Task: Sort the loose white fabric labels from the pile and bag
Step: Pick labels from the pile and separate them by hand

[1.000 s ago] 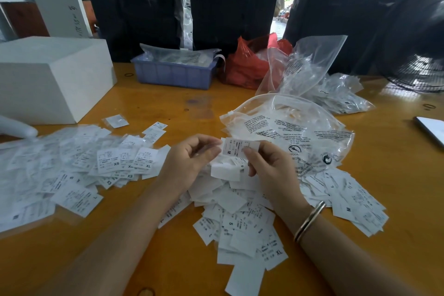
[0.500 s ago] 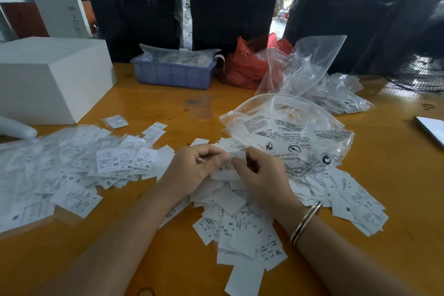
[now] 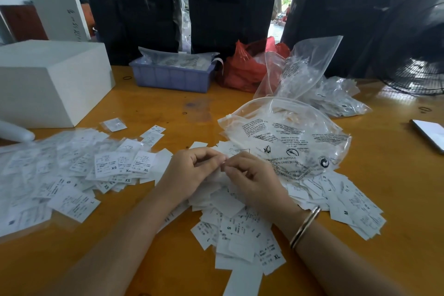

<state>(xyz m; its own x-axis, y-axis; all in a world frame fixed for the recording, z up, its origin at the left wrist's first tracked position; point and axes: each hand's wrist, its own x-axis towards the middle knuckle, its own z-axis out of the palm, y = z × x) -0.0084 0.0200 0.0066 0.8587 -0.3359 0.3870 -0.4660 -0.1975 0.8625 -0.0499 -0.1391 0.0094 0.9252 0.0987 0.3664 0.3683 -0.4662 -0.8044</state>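
1. Head view, looking down at the wooden counter (image 3: 153,108): my left hand (image 3: 192,170) and my right hand (image 3: 254,180) meet fingertip to fingertip over the pile of loose white labels (image 3: 242,226).
2. Both hands have their fingers curled, and they seem to pinch 1 small white label (image 3: 223,165) between them; the fingers hide most of it, so I cannot read it.
3. A bangle (image 3: 305,227) sits on my right wrist.
4. The pile spreads under and in front of my hands, with S and XL tags showing near its front edge.
5. Just right of my hands lies a clear printed bag (image 3: 286,137), its lower edge resting on more labels (image 3: 348,209) that fan out to the right.
6. To my left lies a second spread of labels (image 3: 72,170), many in clear sleeves, with XS and XL showing.
7. At the back of the counter stand a white box (image 3: 48,79), a blue tray (image 3: 171,77), a red bag (image 3: 242,67) and more clear bags (image 3: 312,72).
8. A fan (image 3: 418,55) stands at the far right.
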